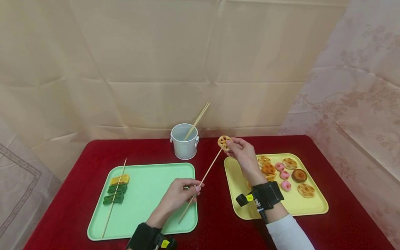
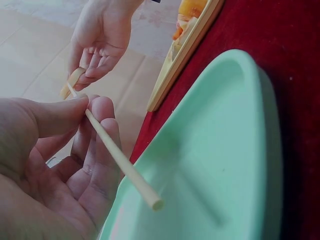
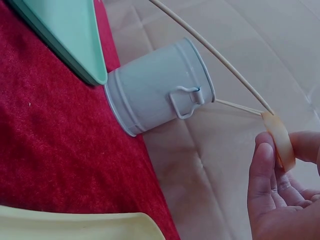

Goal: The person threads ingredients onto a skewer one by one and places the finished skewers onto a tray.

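My left hand [image 1: 179, 194] pinches a thin wooden skewer [image 1: 210, 166] partway along, its blunt end pointing down over the green tray. My right hand [image 1: 243, 154] holds a lotus root slice [image 1: 224, 142] by its edge between thumb and fingers, above the yellow tray's far left corner. The skewer's upper tip meets the slice's lower rim; in the right wrist view the tip is right at the edge of the slice [image 3: 279, 142]. A finished-looking skewer [image 1: 107, 218] lies on the green tray, carrying a yellow piece [image 1: 119, 179] and green folded pieces [image 1: 115, 193].
The green tray [image 1: 150, 170] is at left, the yellow tray [image 1: 307, 208] at right with several lotus slices [image 1: 306, 190], pink pieces [image 1: 284, 174] and a brown mushroom-like round [image 1: 299, 175]. A white bucket [image 1: 185, 147] with skewers [image 1: 198, 119] stands behind, on the red cloth [image 1: 212, 222].
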The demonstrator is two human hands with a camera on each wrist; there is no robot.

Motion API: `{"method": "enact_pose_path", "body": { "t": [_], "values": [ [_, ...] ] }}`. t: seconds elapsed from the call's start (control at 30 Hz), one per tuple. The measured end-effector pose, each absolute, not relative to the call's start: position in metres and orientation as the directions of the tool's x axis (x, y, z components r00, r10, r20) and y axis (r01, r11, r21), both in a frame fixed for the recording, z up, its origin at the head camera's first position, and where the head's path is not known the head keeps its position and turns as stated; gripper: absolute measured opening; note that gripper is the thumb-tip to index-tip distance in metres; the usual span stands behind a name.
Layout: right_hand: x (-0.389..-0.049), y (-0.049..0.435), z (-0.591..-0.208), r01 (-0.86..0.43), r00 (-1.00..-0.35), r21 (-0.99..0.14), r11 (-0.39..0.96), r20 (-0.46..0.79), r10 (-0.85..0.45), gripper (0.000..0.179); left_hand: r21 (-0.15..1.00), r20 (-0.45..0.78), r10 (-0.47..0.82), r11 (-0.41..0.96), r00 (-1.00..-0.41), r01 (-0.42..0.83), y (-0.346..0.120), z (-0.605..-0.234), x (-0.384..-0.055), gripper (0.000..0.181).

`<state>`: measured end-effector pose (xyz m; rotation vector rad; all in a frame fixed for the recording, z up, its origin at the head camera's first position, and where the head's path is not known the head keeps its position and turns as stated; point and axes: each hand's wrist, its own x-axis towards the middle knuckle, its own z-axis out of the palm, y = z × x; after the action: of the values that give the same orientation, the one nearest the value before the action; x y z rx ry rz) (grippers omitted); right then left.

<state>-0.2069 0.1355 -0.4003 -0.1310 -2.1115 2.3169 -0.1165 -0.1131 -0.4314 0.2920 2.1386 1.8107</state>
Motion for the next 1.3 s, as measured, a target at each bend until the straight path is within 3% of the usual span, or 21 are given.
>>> {"method": "enact_pose_path", "body": {
  "t": [0.8,1.0,1.3],
  "values": [
    [-0.202,0.134,-0.405,-0.015,-1.000,-1.000,-0.023,0.015,-0.025,0.036,0.990,-0.128,0.361,0.109,-0.924,-0.095,-0.108,-0.436,-0.118,0.023],
    [-0.201,0.134,-0.406,-0.009,-1.000,-0.999,-0.037,0.010,-0.022,0.038,0.992,-0.091,0.341,0.111,-0.936,-0.056,-0.105,-0.438,-0.118,0.019],
    [-0.197,0.137,-0.409,-0.020,-0.998,-0.997,0.069,0.016,-0.057,0.041,0.991,-0.071,0.280,0.126,-0.957,-0.037,-0.102,-0.439,-0.117,0.018]
  ]
}}
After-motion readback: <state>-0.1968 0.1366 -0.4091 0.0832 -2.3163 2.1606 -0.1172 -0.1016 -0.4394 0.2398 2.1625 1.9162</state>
